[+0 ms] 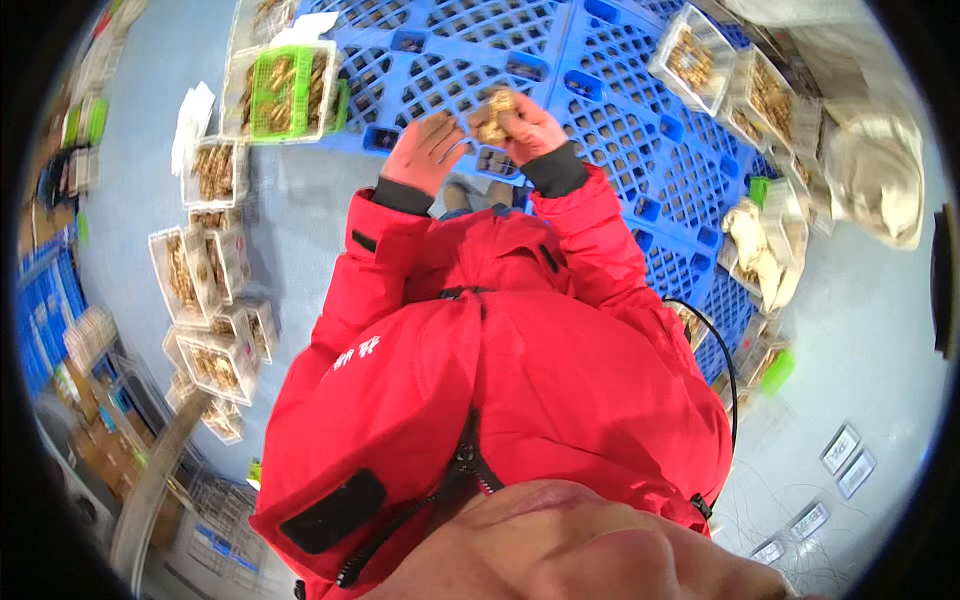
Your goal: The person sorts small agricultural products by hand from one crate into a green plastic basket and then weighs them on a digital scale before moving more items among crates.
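My right hand [532, 130] is closed round a golden-brown, knobbly piece that looks like a root [494, 112]; blur hides its exact kind. To its left, my left hand [424, 152] has its fingers stretched out and slightly apart, with nothing in them. The fingers of that hand look dark. Both hands are in front of my red jacket, over the near edge of a blue plastic pallet [455, 82].
At the far left, a white crate [234, 100] bears a green basket [281, 92] of brown pieces. More filled crates [213, 172] line the left side. Crates [692, 58] and a pale sack [876, 178] stand at the right.
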### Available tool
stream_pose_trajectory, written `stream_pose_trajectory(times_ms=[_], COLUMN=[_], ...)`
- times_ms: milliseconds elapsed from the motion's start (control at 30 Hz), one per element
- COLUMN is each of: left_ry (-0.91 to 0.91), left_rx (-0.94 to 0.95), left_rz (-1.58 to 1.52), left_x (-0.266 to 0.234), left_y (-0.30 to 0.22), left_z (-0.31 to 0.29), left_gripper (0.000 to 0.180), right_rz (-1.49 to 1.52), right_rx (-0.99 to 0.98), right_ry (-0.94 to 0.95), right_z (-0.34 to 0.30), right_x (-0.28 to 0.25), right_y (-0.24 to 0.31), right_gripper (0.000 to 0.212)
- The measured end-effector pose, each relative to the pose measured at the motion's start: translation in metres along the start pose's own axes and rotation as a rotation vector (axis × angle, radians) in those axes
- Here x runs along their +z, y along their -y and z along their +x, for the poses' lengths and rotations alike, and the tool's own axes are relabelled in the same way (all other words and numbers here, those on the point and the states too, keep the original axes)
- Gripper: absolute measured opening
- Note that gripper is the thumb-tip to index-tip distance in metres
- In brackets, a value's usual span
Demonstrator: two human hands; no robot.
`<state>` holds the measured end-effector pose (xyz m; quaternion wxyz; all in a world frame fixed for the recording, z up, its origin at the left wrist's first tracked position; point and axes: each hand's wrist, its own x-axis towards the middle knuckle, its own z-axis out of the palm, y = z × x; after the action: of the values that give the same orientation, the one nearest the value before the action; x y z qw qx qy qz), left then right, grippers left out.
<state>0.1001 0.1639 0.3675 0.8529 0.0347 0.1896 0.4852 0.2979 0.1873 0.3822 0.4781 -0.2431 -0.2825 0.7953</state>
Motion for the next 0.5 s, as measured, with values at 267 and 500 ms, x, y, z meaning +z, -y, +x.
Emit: stream_pose_trajectory(times_ms=[267, 500], left_ry=[-0.048, 0.084], left_rx=[-0.141, -0.351], left_rz=[0.121, 0.215], left_x=[-0.031, -0.020], left_y=[0.005, 0.027], left_z=[0.028, 0.060], left_gripper=[0.044, 0.044], right_rz=[-0.033, 0.118], right_rx=[0.034, -0.104], right_ry=[-0.307, -0.728], right_z=[-0.001, -0.040], right_x=[-0.021, -0.122], right_y=[0.006, -0.005], right_gripper=[0.034, 0.024])
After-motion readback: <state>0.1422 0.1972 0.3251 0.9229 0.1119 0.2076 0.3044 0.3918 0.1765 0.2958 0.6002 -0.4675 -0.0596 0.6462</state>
